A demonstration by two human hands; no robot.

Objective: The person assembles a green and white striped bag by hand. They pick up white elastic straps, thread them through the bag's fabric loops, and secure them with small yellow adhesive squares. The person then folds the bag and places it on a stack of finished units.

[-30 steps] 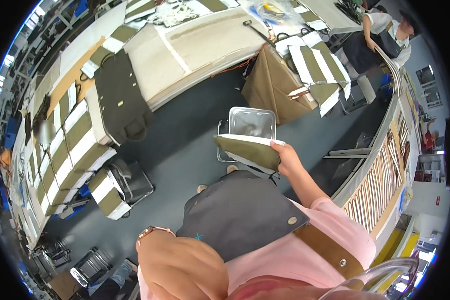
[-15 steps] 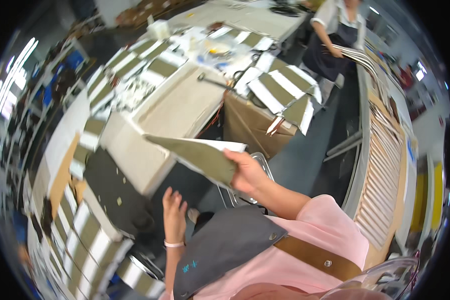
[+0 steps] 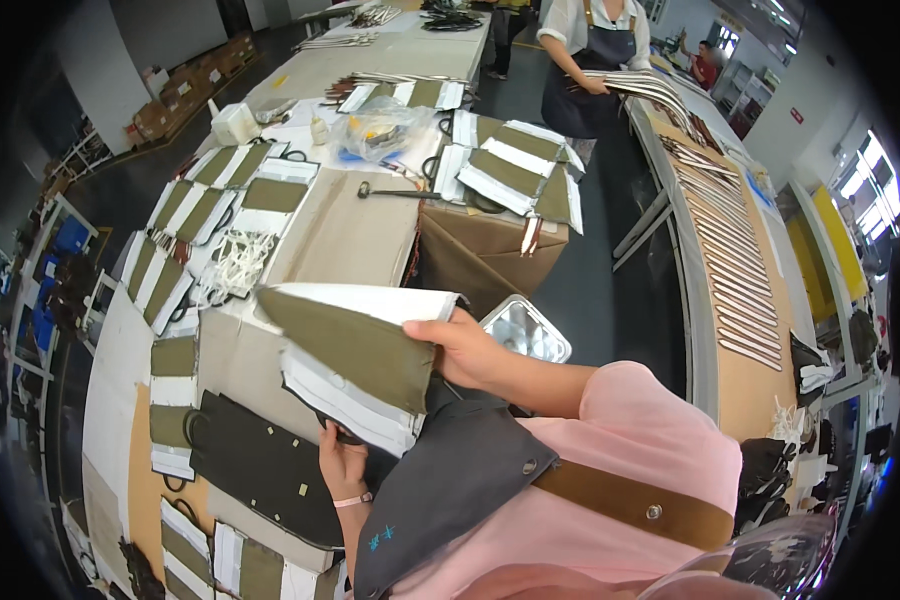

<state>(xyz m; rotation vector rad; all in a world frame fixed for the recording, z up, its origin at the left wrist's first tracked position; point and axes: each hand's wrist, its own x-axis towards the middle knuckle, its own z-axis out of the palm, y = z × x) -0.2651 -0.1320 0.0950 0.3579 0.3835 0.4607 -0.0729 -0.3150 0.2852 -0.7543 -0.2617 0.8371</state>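
My right hand (image 3: 457,346) grips the right edge of a green-and-white striped fabric panel (image 3: 355,350), thumb on its face. The panel is held tilted in front of my apron. Below its lower edge, my left hand (image 3: 341,466) has its fingers closed at a dark loop on the panel; the panel partly hides the fingertips. A black sheet (image 3: 260,470) with small pale tabs lies on the table left of my left hand. More striped panels (image 3: 175,400) with black loops lie along the table at the left.
A brown-draped block (image 3: 495,250) carries stacked striped panels (image 3: 520,165). White cords (image 3: 235,268) lie heaped on the table, and a hammer-like tool (image 3: 400,193) lies farther back. A metal tray (image 3: 530,330) is beyond my right forearm. Rows of straps (image 3: 735,265) cover the right table, where a co-worker (image 3: 595,65) holds straps.
The panel has swung up and turned its striped face toward me in my right hand. My left hand, free and spread before, has come to the panel's lower edge. The view has shifted.
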